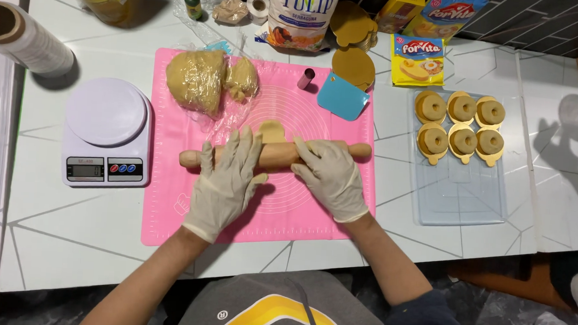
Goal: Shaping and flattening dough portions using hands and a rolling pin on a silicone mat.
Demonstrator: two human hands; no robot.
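Both my gloved hands press on a wooden rolling pin [273, 155] that lies across a pink silicone mat [168, 202]. My left hand [225, 179] rests flat on the pin's left half, and my right hand [331, 174] covers its right half. A small flattened piece of dough [272, 130] shows just beyond the pin, partly hidden under it. A large lump of dough [198, 78] in clear plastic wrap sits at the mat's far left corner.
A white digital scale [106, 133] stands left of the mat. A clear tray [459, 184] to the right holds several ring-shaped pastries [462, 125] on gold cards. A blue scraper [342, 96], flour bag [303, 15], packets and a cling film roll [22, 36] lie around.
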